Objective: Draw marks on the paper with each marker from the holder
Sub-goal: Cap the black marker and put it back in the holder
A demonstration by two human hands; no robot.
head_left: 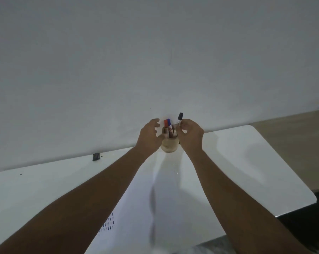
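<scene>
The white table (pixel 246 162) is seen stretching toward the wall, and everything here is placed from the holder (pixel 168 146), which stands at the table's far edge; on the near side of the holder the paper (pixel 146 208) is laid out, with rows of short marks already on its near-left part; to the left of the holder the left hand (pixel 149 136) is cupped against its side, fingers spread and gripping nothing else; to the right, the right hand (pixel 190 133) is pinched on the black-capped marker (pixel 180 117), whose long axis runs nearly upright, cap up; inside the holder the red-capped marker (pixel 166 123) and blue-capped marker (pixel 169 122) are left standing; a straight lift is judged to clear the rim.
</scene>
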